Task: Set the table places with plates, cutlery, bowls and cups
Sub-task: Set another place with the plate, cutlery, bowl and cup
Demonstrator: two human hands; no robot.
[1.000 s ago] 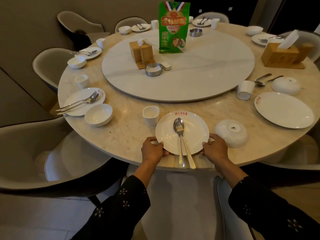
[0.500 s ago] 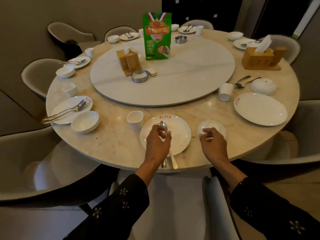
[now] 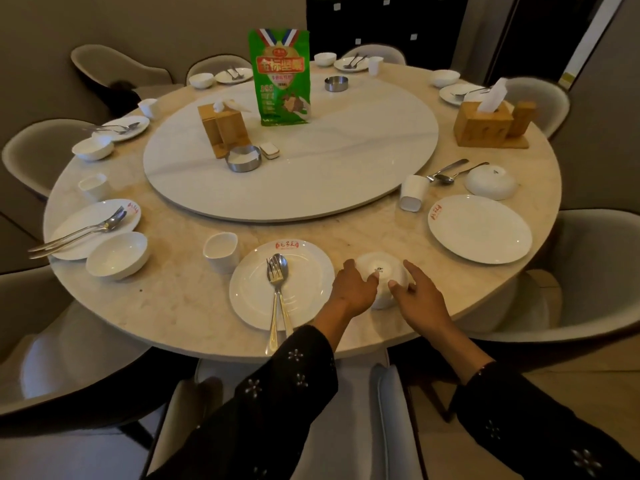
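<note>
Both hands now clasp the upturned bowl [image 3: 380,271]; left quit the cutlery [image 3: 277,271].

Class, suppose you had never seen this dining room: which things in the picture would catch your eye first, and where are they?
The tall green snack bag stands upright on the white turntable at the centre of the round table. Nearest the camera, the left hand and right hand grip an upside-down white bowl, just right of a plate bearing a fork and spoon.
</note>
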